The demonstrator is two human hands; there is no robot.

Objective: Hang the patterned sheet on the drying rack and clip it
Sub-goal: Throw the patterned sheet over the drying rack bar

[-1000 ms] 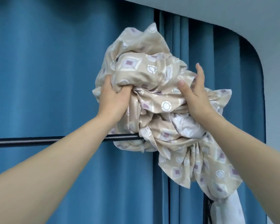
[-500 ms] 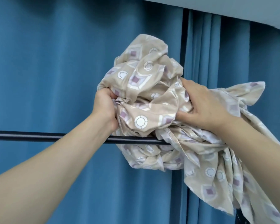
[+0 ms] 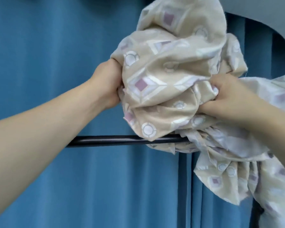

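The bunched patterned sheet is gripped by both hands, left hand and right hand, above the rack bar; draping and spreading are judged next.

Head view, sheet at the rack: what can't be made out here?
- Rack bar: its right stretch is hidden behind the bunched sheet; its left part is covered by the left forearm.
- Left hand: fingers buried in the sheet folds.
- Sheet's full size: cut off by the top and right edges.
- Clips: none in view.
- Right hand: the cloth around it is blurred.
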